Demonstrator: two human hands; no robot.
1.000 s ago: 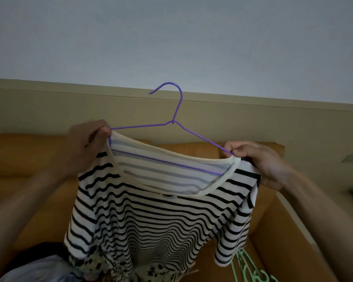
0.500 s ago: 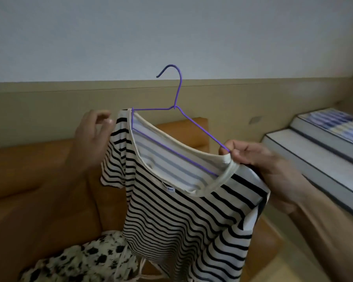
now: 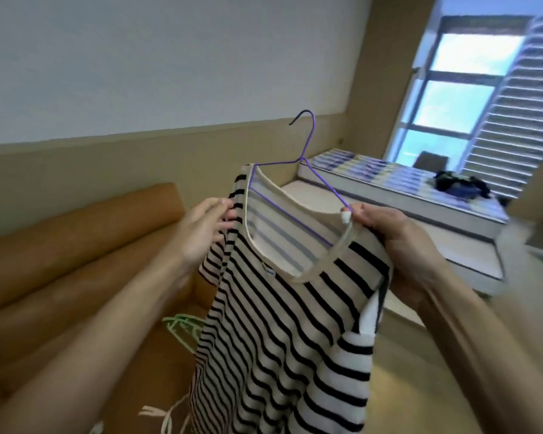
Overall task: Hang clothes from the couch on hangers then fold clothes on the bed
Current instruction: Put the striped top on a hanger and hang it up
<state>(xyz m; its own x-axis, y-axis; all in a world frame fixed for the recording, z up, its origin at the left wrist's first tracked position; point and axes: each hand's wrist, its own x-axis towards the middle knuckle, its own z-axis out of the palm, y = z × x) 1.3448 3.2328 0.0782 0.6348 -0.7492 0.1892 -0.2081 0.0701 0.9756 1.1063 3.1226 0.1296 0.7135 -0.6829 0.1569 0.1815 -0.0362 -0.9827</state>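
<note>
Orange-brown padded leather couch [image 3: 76, 245]: occupies the left side, against the tan lower wall.

Low bed with a blue-and-white striped cover [image 3: 373, 172]: far right, below a tall window [image 3: 452, 89]. A pile of dark clothes [image 3: 458, 184] lies on the cover's far right part.

Cream knit shirt with black horizontal stripes [image 3: 279, 339]: held up in the centre, in front of the couch's right end. It is mounted on the hanger and its lower part drops out of view at the near edge. A small white label [image 3: 268, 271] sits inside the neckline.

Right hand [image 3: 398, 242]: fingers curled round the shirt's right shoulder, thumb on the cream neck band where the hanger's right arm enters the fabric.

Left hand [image 3: 201, 233]: fingertips pinch the shirt's left shoulder edge.

Thin purple wire hanger [image 3: 302, 158]: inside the neckline, tilted, left end higher, hook pointing up and left.

Pale green hangers [image 3: 182, 327]: on the couch seat, partly hidden behind the shirt.
</note>
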